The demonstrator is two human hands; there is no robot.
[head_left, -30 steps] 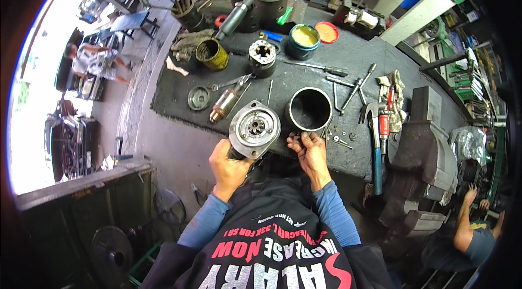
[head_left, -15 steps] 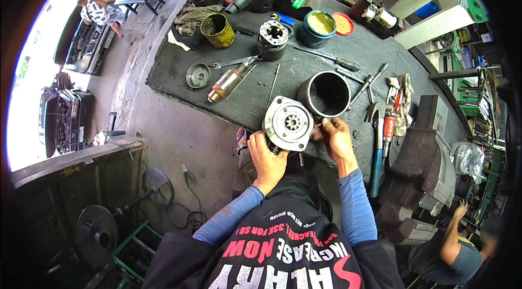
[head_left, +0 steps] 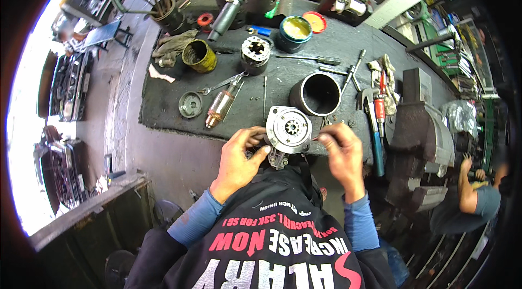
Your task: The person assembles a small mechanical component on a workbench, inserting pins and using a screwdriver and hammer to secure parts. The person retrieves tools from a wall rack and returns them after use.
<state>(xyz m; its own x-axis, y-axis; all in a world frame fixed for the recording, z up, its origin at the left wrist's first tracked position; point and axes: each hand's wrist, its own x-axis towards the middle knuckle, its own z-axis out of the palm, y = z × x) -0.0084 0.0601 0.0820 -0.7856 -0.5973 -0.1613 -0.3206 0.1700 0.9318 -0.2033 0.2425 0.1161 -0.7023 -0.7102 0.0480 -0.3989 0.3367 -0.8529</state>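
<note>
At the bench's near edge stands a round metal starter motor housing (head_left: pixel 290 129), its small toothed pinion facing up. My left hand (head_left: pixel 237 163) grips its left side, fingertips hidden behind it and thumb along the lower left. Beside its right edge my right hand (head_left: pixel 343 153) is closed in a pinch; whatever small thing may be in the fingertips is too hard to see. Just beyond the housing, an open steel cylinder (head_left: pixel 319 94) stands upright. Several small fasteners (head_left: pixel 338 121) lie between this cylinder and my right hand.
An armature (head_left: pixel 223 105), a round cap (head_left: pixel 191 104) and a gear unit (head_left: pixel 255 55) occupy the bench's left and middle. Grease tub (head_left: pixel 295 33) and yellow can (head_left: pixel 199 56) stand farther back. A hammer (head_left: pixel 375 136) and bench vise (head_left: pixel 421 131) are at right. Another person (head_left: pixel 473 202) is far right.
My right hand has drawn back to the right, from beside the cylinder's base to the housing's right edge. My left hand has shifted lower along the housing's left side. The whole view has shifted.
</note>
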